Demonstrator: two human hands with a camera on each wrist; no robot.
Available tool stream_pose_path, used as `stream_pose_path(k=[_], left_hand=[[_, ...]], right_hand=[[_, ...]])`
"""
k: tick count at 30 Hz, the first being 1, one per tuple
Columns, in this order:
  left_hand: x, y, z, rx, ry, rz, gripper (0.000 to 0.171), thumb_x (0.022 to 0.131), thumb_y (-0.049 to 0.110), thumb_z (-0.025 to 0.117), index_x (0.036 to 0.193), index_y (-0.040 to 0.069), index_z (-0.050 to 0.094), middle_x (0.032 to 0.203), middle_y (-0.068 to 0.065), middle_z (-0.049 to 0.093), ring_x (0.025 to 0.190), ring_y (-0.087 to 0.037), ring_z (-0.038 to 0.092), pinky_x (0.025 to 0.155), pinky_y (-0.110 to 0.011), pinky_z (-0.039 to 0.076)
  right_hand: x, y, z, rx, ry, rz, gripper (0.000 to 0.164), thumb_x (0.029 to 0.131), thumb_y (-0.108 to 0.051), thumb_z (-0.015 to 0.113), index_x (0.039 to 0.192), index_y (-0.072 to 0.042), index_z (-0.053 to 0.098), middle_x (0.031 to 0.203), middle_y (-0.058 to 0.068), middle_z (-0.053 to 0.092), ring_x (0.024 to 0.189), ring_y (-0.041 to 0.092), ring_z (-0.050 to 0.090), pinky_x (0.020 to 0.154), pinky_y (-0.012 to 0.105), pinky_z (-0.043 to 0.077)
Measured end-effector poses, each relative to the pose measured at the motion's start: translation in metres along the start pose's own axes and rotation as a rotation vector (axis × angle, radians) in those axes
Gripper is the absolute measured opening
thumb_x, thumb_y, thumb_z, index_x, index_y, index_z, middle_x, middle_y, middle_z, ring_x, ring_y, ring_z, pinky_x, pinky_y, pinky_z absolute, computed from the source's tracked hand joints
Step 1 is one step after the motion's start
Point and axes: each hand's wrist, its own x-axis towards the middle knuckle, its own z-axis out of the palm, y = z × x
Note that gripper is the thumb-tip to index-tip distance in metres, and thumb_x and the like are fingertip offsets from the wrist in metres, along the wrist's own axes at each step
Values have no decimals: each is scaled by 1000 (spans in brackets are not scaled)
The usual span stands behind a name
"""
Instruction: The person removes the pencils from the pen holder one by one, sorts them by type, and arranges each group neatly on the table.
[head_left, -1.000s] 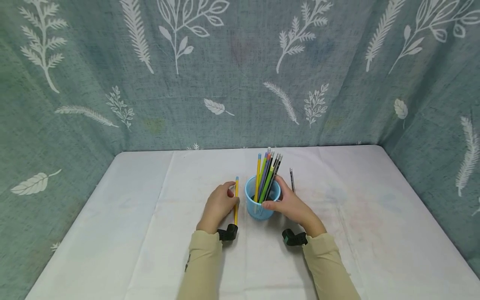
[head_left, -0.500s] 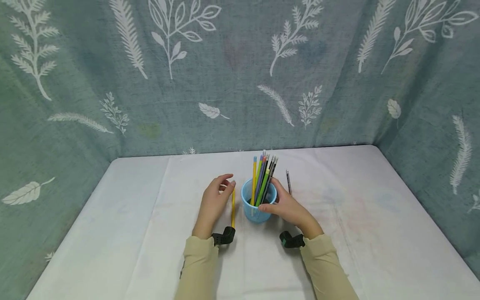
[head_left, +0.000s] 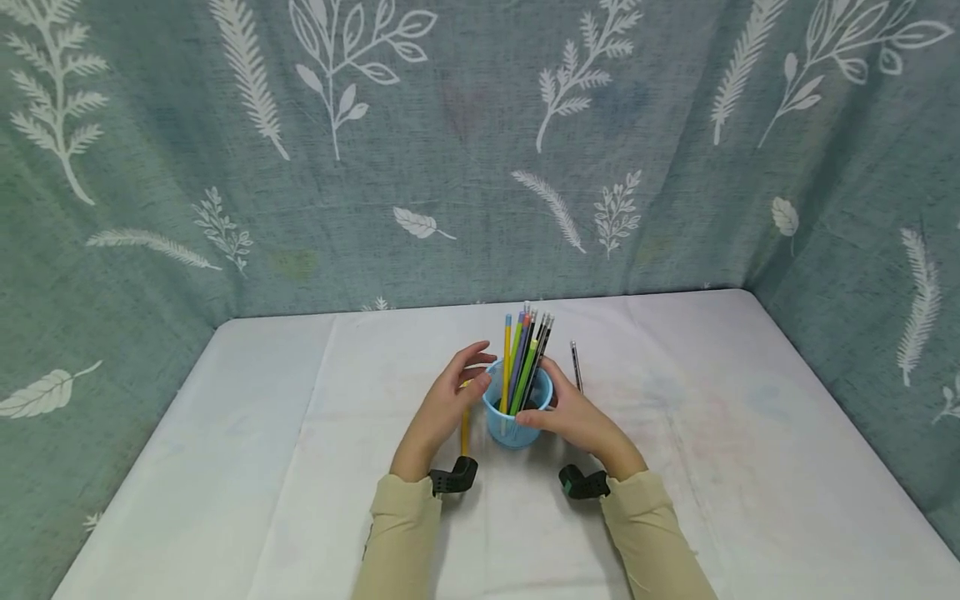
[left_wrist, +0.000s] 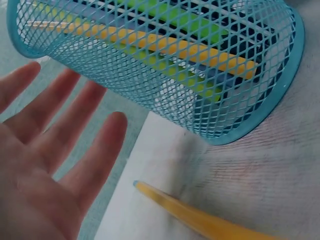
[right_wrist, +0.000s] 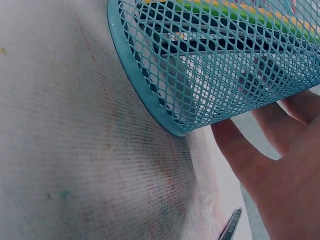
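A light blue mesh pencil cup stands upright on the table with several pencils in it, among them yellow, green, purple and black ones. My right hand holds the cup from the right, thumb at the near side and fingers behind. At the cup's left is my left hand, its fingers spread and their tips right at the mesh in the left wrist view. A yellow pencil with a blue end lies on the table under the left hand, partly hidden by it in the head view.
A dark pencil lies just beyond my right hand, its near part hidden. White cloth covers the table. A grey-green curtain with white leaf prints hangs behind and at both sides.
My left hand has left the yellow pencil on the table, lifted and opened, then moved right to the cup. My right hand stays on the cup. The head view has shifted slightly.
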Motion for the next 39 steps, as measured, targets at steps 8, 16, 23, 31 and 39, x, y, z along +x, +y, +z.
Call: stream_pose_path(k=[8, 16, 23, 31, 39], left_hand=[[-6, 25, 4, -32, -112, -56, 64, 87, 24, 57, 141, 23, 23, 139, -10, 31, 124, -26, 35, 99, -45, 29], [-9, 30, 6, -17, -172, -46, 73, 84, 27, 60, 142, 26, 16, 142, -10, 25, 125, -25, 32, 97, -45, 31], [-3, -4, 14, 37, -168, -77, 79, 78, 31, 67, 137, 45, 16, 143, 0, 22, 122, -24, 35, 90, -50, 36], [-3, -9, 16, 24, -166, -48, 83, 73, 35, 71, 136, 47, 18, 141, 3, 25, 119, -24, 37, 89, -52, 35], [-4, -8, 15, 39, -186, -39, 84, 73, 29, 73, 135, 48, 19, 138, 6, 29, 118, -22, 38, 91, -52, 32]], right_hand=[[10, 13, -2, -33, 13, -15, 84, 77, -30, 68, 141, -29, 14, 141, 3, 25, 125, 26, 31, 95, 49, 32], [18, 28, 0, -35, 42, -70, 82, 72, -41, 71, 136, -41, 20, 136, -5, 32, 121, 19, 37, 94, 48, 34], [12, 33, 0, -15, 25, -96, 80, 74, -39, 70, 136, -42, 20, 139, -7, 27, 125, 20, 33, 96, 51, 30], [2, 17, -4, 8, 4, -170, 58, 92, -22, 49, 142, -25, 20, 146, 5, 18, 129, 30, 24, 97, 51, 28], [8, 26, -2, 24, 207, -234, 43, 93, -33, 46, 132, -14, 43, 134, 6, 42, 124, 20, 35, 99, 43, 30]])
